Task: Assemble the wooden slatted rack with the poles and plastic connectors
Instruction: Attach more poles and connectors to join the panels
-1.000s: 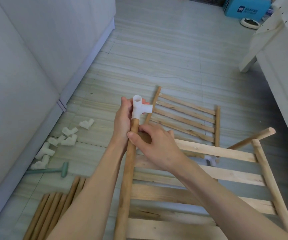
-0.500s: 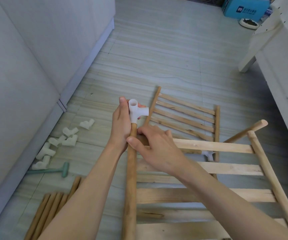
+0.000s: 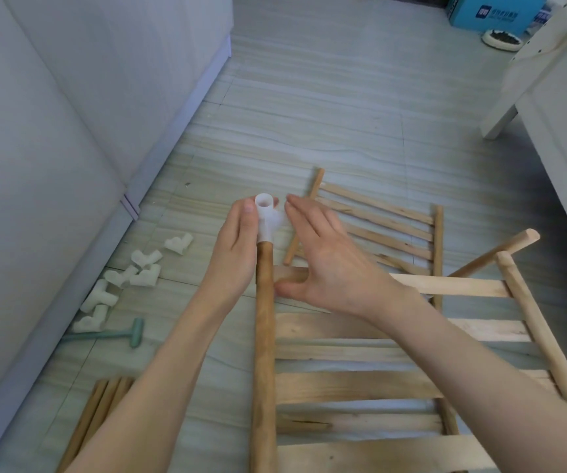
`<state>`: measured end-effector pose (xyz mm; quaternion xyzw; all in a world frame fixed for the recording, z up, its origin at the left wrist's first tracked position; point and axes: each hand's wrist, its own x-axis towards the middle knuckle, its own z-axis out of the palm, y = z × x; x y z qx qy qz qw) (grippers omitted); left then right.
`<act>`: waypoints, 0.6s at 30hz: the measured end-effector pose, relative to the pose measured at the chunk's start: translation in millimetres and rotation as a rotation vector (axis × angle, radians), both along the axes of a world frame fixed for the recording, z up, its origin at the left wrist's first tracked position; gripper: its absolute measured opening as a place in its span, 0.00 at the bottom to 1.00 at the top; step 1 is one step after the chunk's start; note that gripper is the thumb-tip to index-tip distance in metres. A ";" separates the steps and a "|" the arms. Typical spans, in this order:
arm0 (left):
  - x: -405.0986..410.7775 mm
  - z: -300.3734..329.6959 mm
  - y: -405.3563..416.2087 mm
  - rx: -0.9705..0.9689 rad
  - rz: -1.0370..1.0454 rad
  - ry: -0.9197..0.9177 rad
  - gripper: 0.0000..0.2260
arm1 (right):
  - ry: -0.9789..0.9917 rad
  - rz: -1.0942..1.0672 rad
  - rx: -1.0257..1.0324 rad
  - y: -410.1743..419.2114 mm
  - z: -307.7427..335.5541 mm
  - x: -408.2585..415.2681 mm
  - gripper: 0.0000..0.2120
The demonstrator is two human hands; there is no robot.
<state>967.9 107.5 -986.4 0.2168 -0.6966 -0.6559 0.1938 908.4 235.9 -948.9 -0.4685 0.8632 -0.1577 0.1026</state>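
A white plastic connector caps the top end of the left side pole of a wide-slatted wooden panel. My left hand grips the connector and the pole's top from the left, thumb up beside the connector's open socket. My right hand hovers just right of the connector, fingers straight and spread, holding nothing. Its thumb lies near the pole and the panel's top slat.
A second, thinner slatted panel lies flat on the floor behind. Several loose white connectors and a green mallet lie by the left wall. Spare poles lie bottom left. A white bench stands on the right.
My right hand has let go of the pole and opened, its fingers now stretched up beside the connector. The left hand keeps its hold.
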 end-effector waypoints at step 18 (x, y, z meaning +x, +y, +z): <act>0.2 -7.3 15.7 -0.026 0.154 0.031 0.17 | 0.295 0.138 0.154 -21.5 11.4 -16.3 0.32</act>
